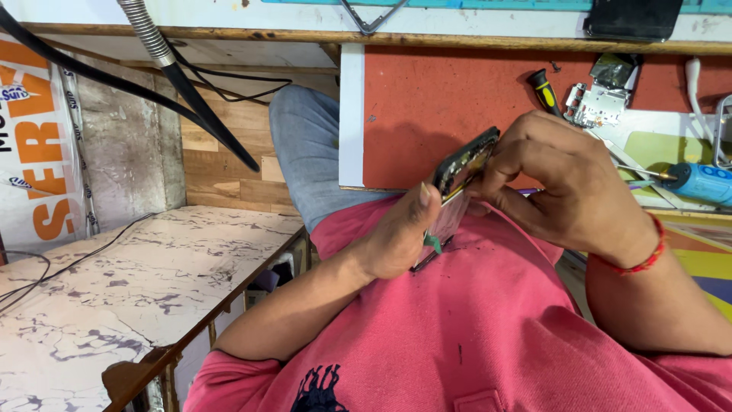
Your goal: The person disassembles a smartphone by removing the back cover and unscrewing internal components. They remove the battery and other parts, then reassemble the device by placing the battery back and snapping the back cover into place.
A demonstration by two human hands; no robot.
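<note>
2 hands grip an opened smartphone [461, 172]: left hand [396, 236] pinches its lower edge, right hand [568, 183] pinches its upper edge. Prying with the green pick [432, 242] could crack the screen if it flexes.

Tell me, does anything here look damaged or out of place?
Yes. The phone held between the left hand and right hand is opened, its inner parts exposed. A loose metal phone part lies on the bench.

Bright, even daylight; sharp focus, soft shadows
</note>
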